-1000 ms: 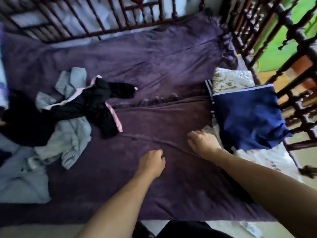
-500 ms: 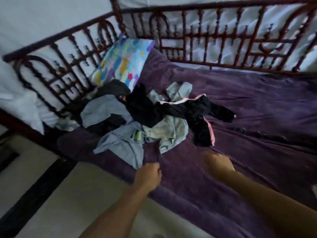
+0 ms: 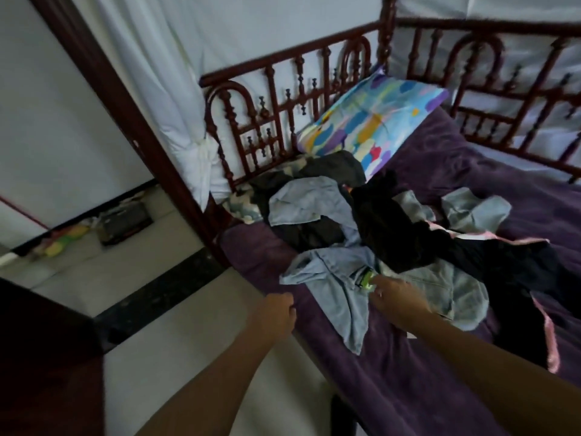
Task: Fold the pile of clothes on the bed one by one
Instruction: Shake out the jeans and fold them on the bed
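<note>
A bed (image 3: 424, 372) covered in a purple blanket is seen from its near edge. The pile of clothes (image 3: 393, 234) is heaped at its left end, below a bright patterned pillow (image 3: 371, 124) leaned against the wooden rail (image 3: 283, 99). Both arms are stretched forward: the right hand (image 3: 397, 298) is laid palm down on a pale blue shirt (image 3: 333, 278) at the front of the pile, just beside a green label (image 3: 364, 280), though whether its fingers have closed on the cloth cannot be told. The left hand (image 3: 276, 313) is held at the bed's edge, fingers curled into an empty fist.
</note>
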Demonstrator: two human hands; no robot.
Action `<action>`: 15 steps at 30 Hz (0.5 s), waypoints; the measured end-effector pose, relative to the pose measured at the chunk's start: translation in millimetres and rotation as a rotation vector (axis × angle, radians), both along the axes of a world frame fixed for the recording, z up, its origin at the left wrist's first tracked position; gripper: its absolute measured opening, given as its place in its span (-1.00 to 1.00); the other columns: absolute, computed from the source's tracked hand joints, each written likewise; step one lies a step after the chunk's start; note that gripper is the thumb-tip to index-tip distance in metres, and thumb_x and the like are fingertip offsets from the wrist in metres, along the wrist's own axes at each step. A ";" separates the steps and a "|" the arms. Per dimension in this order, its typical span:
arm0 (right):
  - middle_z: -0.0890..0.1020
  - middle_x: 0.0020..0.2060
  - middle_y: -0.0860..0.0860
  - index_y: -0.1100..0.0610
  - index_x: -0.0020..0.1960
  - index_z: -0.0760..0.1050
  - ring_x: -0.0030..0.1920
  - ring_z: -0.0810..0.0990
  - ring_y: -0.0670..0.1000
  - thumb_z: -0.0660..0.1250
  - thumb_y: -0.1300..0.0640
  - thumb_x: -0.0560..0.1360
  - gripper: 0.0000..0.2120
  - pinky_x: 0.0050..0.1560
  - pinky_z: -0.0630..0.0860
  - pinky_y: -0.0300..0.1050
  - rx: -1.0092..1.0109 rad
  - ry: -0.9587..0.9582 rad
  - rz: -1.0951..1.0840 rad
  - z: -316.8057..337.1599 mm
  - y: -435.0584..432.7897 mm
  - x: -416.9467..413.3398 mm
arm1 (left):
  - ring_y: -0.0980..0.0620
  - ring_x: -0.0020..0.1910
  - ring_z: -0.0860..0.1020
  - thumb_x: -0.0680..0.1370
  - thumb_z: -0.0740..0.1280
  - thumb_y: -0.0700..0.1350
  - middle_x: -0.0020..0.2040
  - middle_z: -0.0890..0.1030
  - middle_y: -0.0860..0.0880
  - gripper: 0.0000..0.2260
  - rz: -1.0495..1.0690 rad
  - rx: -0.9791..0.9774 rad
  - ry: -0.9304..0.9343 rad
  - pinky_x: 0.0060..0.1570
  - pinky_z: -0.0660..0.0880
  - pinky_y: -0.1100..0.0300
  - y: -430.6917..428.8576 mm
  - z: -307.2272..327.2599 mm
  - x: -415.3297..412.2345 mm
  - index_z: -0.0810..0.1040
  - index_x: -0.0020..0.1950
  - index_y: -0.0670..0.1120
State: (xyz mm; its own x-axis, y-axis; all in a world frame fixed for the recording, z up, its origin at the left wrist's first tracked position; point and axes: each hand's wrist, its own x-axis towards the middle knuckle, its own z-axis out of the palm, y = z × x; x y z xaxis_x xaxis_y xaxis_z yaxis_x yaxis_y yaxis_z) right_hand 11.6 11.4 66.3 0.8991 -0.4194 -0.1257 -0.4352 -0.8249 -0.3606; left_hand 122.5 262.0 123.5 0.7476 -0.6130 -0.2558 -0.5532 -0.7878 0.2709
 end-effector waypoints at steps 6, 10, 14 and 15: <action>0.63 0.11 0.00 -0.07 0.26 0.46 0.11 0.59 0.11 0.23 -0.07 0.50 -0.67 0.04 0.50 -0.04 0.057 0.146 0.037 -61.3 -18.0 94.6 | -0.07 0.19 0.51 0.62 0.15 -0.04 0.16 0.57 -0.10 -0.76 0.053 0.079 0.052 0.15 0.42 0.08 -19.3 -38.6 83.8 0.48 0.19 -0.11; 0.56 0.23 0.04 -0.05 0.31 0.42 0.21 0.54 0.15 0.22 0.01 0.48 -0.61 0.14 0.47 0.03 0.118 0.312 -0.007 -100.8 -37.5 123.7 | -0.09 0.14 0.55 0.59 0.19 -0.02 0.10 0.61 -0.08 -0.78 0.079 0.091 0.102 0.11 0.47 0.07 -40.5 -73.0 114.9 0.52 0.15 -0.07; 0.49 0.31 0.07 0.00 0.35 0.36 0.24 0.51 0.18 0.27 0.05 0.48 -0.56 0.16 0.43 0.02 0.131 0.418 -0.098 -129.4 -60.0 139.2 | -0.06 0.07 0.57 0.58 0.20 -0.02 0.03 0.63 -0.05 -0.80 0.020 0.077 0.151 0.03 0.45 0.12 -62.0 -111.6 132.6 0.54 0.11 -0.05; 0.48 0.31 0.08 0.01 0.37 0.35 0.24 0.51 0.18 0.28 0.07 0.48 -0.54 0.17 0.43 0.02 0.129 0.423 -0.132 -136.4 -66.3 142.2 | -0.05 0.07 0.57 0.58 0.19 -0.03 0.02 0.63 -0.04 -0.80 -0.002 0.071 0.164 0.04 0.43 0.12 -67.4 -122.4 136.8 0.54 0.11 -0.05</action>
